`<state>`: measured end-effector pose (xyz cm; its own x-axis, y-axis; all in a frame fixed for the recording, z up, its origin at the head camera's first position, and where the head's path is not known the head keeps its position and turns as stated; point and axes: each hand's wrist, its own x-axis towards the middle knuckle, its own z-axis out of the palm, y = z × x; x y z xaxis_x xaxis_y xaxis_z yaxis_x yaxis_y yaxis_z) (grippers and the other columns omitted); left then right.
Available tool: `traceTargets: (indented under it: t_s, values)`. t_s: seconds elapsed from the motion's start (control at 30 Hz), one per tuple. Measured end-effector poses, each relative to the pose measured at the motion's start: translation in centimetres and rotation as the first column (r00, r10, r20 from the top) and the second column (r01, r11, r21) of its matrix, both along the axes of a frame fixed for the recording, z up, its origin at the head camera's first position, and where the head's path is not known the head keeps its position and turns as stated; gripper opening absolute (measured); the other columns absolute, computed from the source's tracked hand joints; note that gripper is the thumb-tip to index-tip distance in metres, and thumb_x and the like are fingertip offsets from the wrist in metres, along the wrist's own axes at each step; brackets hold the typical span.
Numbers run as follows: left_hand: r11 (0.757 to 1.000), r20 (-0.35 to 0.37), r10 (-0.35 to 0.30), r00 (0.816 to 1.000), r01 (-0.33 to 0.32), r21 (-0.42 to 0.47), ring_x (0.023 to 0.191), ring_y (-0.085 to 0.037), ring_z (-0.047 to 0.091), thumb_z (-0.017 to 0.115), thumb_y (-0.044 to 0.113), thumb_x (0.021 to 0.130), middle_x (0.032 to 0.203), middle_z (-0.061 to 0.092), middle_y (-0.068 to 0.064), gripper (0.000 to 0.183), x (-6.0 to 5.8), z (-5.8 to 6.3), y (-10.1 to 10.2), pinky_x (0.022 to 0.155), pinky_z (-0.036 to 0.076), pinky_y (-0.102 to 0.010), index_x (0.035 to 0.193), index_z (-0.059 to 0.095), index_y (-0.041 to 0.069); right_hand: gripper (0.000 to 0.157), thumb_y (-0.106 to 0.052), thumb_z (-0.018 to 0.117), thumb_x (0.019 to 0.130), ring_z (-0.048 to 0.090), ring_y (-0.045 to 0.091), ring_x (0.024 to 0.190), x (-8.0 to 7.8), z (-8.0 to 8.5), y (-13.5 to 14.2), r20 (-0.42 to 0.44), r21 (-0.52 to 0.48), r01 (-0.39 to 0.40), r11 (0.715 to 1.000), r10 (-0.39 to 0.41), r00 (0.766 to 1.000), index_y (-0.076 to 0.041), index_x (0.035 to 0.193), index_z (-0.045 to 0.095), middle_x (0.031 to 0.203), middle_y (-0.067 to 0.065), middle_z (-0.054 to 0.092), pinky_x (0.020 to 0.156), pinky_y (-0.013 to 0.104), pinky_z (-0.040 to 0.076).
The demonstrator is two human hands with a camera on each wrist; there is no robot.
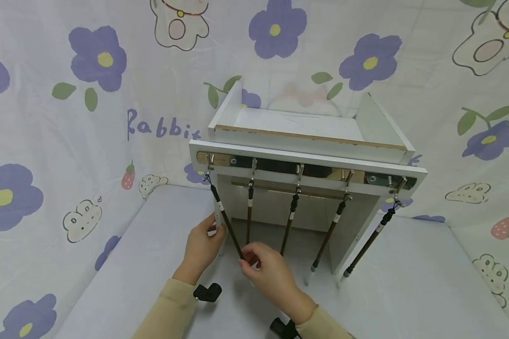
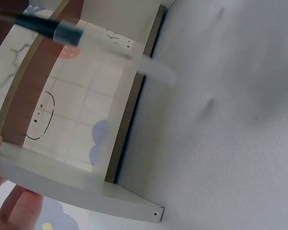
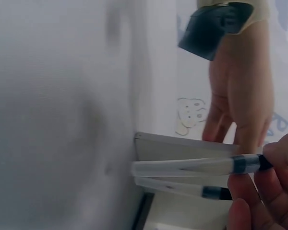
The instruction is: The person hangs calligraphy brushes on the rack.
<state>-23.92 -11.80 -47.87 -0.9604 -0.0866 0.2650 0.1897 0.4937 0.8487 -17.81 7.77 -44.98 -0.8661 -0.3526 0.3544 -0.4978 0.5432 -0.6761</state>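
Several writing brushes with dark handles hang by loops from metal hooks on a small white wooden stand (image 1: 352, 226). My right hand (image 1: 271, 273) pinches the leftmost brush (image 1: 226, 217) near its lower end, and this brush leans to the right. In the right wrist view, its pale bristle tip (image 3: 182, 167) points away from the fingers, beside a second brush tip (image 3: 168, 186). My left hand (image 1: 203, 245) grips the edge of the stand's left side panel (image 2: 81, 187). Part of that hand's fingers is hidden behind the panel.
On top, the stand has a shallow open tray (image 1: 297, 122) with raised sides. Another brush (image 1: 368, 242) hangs at the far right. A white cloth (image 1: 432, 282) covers the table, and a flower-patterned curtain (image 1: 161, 84) hangs behind. Black camera mounts (image 1: 208, 293) sit at both wrists.
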Motion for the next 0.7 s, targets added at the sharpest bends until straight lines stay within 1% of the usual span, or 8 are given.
traceTargets:
  t_s: [0.1,0.2,0.27,0.4,0.5,0.6,0.7]
  values:
    - [1.000,0.005,-0.002,1.000,0.002,0.005,0.107,-0.026,0.063,0.060,0.024,0.095,0.130,0.059,-0.005,0.045,-0.1,-0.2,0.0,0.078,0.057,-0.040,0.140,0.054,0.020,0.012,-0.019,0.069,0.091,0.061,0.006,0.080,-0.1,-0.5,-0.2,-0.011,0.009,0.018,1.000,-0.018,1.000,-0.016,0.102,0.067,0.088,-0.012,0.061,0.068,0.025,0.052]
    - [1.000,0.017,-0.022,1.000,0.022,0.000,0.110,-0.026,0.061,0.060,0.025,0.096,0.130,0.059,-0.005,0.046,-0.1,-0.2,-0.2,0.079,0.057,-0.040,0.141,0.053,0.021,0.011,-0.019,0.069,0.090,0.062,0.008,0.080,-0.3,-0.9,-0.5,-0.023,0.011,0.027,1.000,-0.027,0.999,-0.016,0.101,0.067,0.088,-0.010,0.062,0.067,0.027,0.053]
    - [0.999,0.034,-0.043,0.998,0.044,-0.013,0.111,-0.026,0.060,0.060,0.026,0.096,0.130,0.059,-0.005,0.046,0.0,-0.1,-0.4,0.080,0.056,-0.040,0.141,0.052,0.022,0.011,-0.019,0.069,0.090,0.062,0.008,0.079,-0.3,-1.0,-0.7,-0.026,0.009,0.027,1.000,-0.027,0.999,-0.015,0.101,0.067,0.088,-0.008,0.063,0.067,0.028,0.054]
    - [0.992,0.074,-0.104,0.992,0.109,-0.061,0.113,-0.027,0.060,0.061,0.031,0.096,0.132,0.058,-0.003,0.048,0.4,0.6,-1.5,0.083,0.055,-0.043,0.142,0.051,0.026,0.010,-0.018,0.069,0.091,0.062,0.006,0.078,-0.4,-1.3,-1.4,-0.022,-0.004,0.019,1.000,-0.019,1.000,-0.014,0.100,0.067,0.089,-0.006,0.065,0.067,0.027,0.054]
    - [0.984,0.092,-0.134,0.987,0.143,-0.106,0.114,-0.027,0.060,0.061,0.036,0.096,0.138,0.054,-0.003,0.052,0.7,0.8,-2.6,0.086,0.054,-0.044,0.145,0.047,0.024,0.009,-0.017,0.068,0.091,0.063,0.005,0.077,-0.6,-1.5,-1.8,-0.016,-0.003,0.014,1.000,-0.014,1.000,-0.015,0.100,0.067,0.090,-0.005,0.067,0.067,0.025,0.054]
    - [0.981,0.103,-0.128,0.986,0.141,-0.132,0.114,-0.025,0.060,0.059,0.038,0.097,0.140,0.052,-0.004,0.055,0.9,0.6,-3.6,0.088,0.053,-0.043,0.147,0.044,0.022,0.010,-0.018,0.067,0.092,0.063,0.004,0.077,-0.7,-1.6,-2.1,-0.004,0.006,0.015,1.000,-0.015,1.000,-0.014,0.102,0.067,0.092,-0.005,0.068,0.068,0.024,0.054]
    - [0.981,0.109,-0.114,0.988,0.129,-0.145,0.113,-0.024,0.061,0.057,0.036,0.098,0.140,0.053,-0.005,0.053,1.2,0.2,-4.3,0.090,0.052,-0.042,0.148,0.042,0.022,0.011,-0.019,0.067,0.092,0.063,0.005,0.078,-0.7,-1.8,-2.2,0.004,0.008,0.019,1.000,-0.019,1.000,-0.014,0.103,0.067,0.093,-0.004,0.068,0.068,0.025,0.054]
